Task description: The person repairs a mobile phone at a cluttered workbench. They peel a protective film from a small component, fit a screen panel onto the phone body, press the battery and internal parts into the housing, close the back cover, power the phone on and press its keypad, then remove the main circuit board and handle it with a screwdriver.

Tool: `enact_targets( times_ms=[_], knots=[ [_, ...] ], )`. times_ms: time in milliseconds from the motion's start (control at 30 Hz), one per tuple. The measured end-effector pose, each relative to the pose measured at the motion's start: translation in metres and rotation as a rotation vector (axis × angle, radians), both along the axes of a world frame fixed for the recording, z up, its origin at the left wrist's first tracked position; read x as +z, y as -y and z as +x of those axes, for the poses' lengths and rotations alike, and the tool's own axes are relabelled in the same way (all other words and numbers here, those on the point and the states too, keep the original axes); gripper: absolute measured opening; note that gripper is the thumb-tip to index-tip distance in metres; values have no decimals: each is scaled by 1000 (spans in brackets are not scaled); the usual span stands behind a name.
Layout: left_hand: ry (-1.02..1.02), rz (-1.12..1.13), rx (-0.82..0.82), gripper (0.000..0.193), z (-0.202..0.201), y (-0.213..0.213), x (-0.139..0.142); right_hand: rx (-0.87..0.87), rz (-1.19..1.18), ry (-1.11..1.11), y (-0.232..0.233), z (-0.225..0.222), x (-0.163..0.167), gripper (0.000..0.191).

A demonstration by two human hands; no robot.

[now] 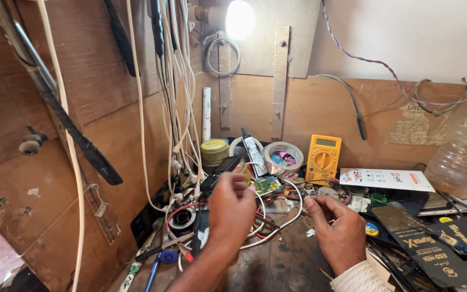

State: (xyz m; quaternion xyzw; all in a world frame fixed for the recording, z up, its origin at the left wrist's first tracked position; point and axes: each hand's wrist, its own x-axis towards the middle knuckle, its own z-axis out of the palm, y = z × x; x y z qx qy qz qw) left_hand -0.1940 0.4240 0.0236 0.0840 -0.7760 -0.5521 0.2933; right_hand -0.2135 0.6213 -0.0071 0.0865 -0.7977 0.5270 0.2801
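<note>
Left hand: raised over the bench, back toward the camera, fingers curled together at the top; what they pinch cannot be told from here, though a thin white wire runs just beside it.
Right hand: low over the bench, fingertips pressed together on something too small to make out, near the end of the white wire.
Circuit board: small and green, lying just behind and between the two hands.
Meter: yellow box with a grey screen and round dial, leaning against the back wall to the right of the tape roll.
Tin: round, with a pale yellow lid, at the back left beside hanging white cables.
Glue tube: white with a black nozzle, tilted between tin and tape roll.
White carton: long and flat, with an orange patch at its right end, lying right of the meter.
Black packets: flat, with gold lettering, fanned along the right edge of the bench.
Bottle: clear, ribbed plastic, standing at the far right against the wall.
Solder spool: dark reel, left of the left hand.
Lamp: bright bulb on the wall board above.
</note>
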Motion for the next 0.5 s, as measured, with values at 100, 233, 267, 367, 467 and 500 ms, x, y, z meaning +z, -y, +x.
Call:
enact_targets(
  times_ms=[100,233,267,367,467,500],
  knots=[
    [-210,-478,-107,33,-12,4,4,-1,-22,3,-1,-1,1,27],
    [-129,-730,-221,46,-38,6,14,15,-95,-10,-3,-3,3,26],
    [-83,-745,-248,49,-43,3,14,11,-94,-12,-4,-3,3,25],
    [34,-931,-267,49,-61,0,15,-6,-92,-21,-5,-4,5,25],
    [56,-1044,-249,51,-75,-3,9,-37,-86,-19,-7,-5,6,26],
    [46,-1061,-240,52,-79,-3,7,-40,-87,-22,-7,-5,7,26]
  ],
)
